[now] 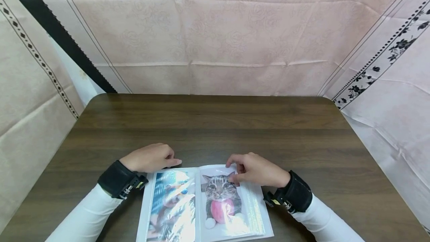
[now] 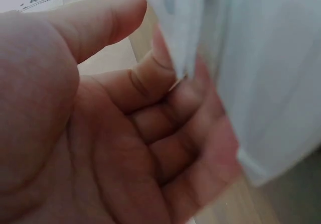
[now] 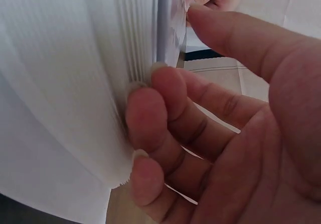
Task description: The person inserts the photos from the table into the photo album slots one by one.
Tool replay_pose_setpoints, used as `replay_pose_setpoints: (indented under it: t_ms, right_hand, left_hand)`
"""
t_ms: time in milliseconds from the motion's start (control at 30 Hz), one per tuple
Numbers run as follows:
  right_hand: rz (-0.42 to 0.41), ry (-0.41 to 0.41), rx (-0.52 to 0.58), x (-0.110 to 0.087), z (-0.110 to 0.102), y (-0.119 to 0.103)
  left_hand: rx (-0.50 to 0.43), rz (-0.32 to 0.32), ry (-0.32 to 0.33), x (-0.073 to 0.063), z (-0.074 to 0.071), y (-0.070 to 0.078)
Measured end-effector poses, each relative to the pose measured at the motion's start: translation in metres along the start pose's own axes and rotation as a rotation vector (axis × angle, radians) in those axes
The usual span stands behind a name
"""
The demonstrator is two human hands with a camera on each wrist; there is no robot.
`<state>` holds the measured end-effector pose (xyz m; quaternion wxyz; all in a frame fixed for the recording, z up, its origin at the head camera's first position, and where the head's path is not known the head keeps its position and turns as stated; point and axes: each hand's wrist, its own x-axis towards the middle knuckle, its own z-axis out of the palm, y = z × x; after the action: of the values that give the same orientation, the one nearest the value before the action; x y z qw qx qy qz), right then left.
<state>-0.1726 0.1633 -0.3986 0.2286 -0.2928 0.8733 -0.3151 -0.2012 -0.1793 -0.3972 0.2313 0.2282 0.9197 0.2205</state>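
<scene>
An open photo album (image 1: 197, 204) lies on the table in the head view. Its right page carries a photo of a tabby cat (image 1: 220, 193) with a pink bib; the left page holds a blue-toned picture (image 1: 171, 204) blurred by glare. My left hand (image 1: 152, 157) is at the far left edge of the album, fingers curled, thumb reaching along that edge. In the left wrist view, sheet edges (image 2: 183, 38) cover some fingertips. My right hand (image 1: 256, 169) holds the far edge of the right page, thumb over the photo side. Fingertips touch the stacked page edges (image 3: 135, 38) in the right wrist view.
The dark wooden table (image 1: 215, 122) stretches beyond and to both sides of the album. Pale patterned cloth (image 1: 215, 36) hangs behind it and at both sides. Black bands with small devices (image 1: 292, 195) sit on both wrists.
</scene>
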Motion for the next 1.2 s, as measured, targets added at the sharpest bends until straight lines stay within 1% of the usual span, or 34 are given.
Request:
replay_pose_setpoints:
  t_ms: [67,133,300,400,500,567,667,833,967,1100,1200]
  right_hand:
    - [0.001,0.001,0.003,0.0,0.0,0.001]
    - [0.004,-0.001,0.005,0.001,0.0,0.001]
    - [0.009,-0.003,0.013,0.002,0.0,0.003]
    - [0.006,-0.002,0.016,0.002,0.0,0.004]
    - [0.002,0.005,0.012,0.003,0.0,0.006]
    - [0.001,0.008,0.011,0.002,0.0,0.007]
    - [0.006,0.01,0.015,0.002,0.0,0.007]
    - [0.013,0.013,0.03,0.002,0.0,0.007]
    - [0.019,0.016,0.033,0.002,0.001,0.007]
    - [0.019,0.016,0.029,0.003,0.001,0.008]
    - [0.02,0.014,0.03,0.003,0.001,0.008]
  left_hand:
    - [-0.001,-0.006,-0.01,0.0,0.0,0.0]
    - [-0.004,0.002,-0.024,-0.001,-0.001,-0.001]
    - [-0.034,0.076,-0.064,-0.003,-0.006,-0.005]
    - [-0.083,0.114,-0.111,-0.005,-0.01,-0.006]
    - [-0.138,0.137,-0.159,-0.006,-0.014,-0.005]
    - [-0.168,0.155,-0.177,-0.008,-0.016,-0.004]
    - [-0.19,0.174,-0.164,-0.011,-0.019,-0.003]
    - [-0.21,0.228,-0.116,-0.016,-0.025,-0.002]
    - [-0.216,0.298,-0.087,-0.017,-0.027,-0.001]
    - [-0.278,0.379,-0.082,-0.017,-0.029,0.0]
    - [-0.307,0.413,-0.079,-0.017,-0.03,0.001]
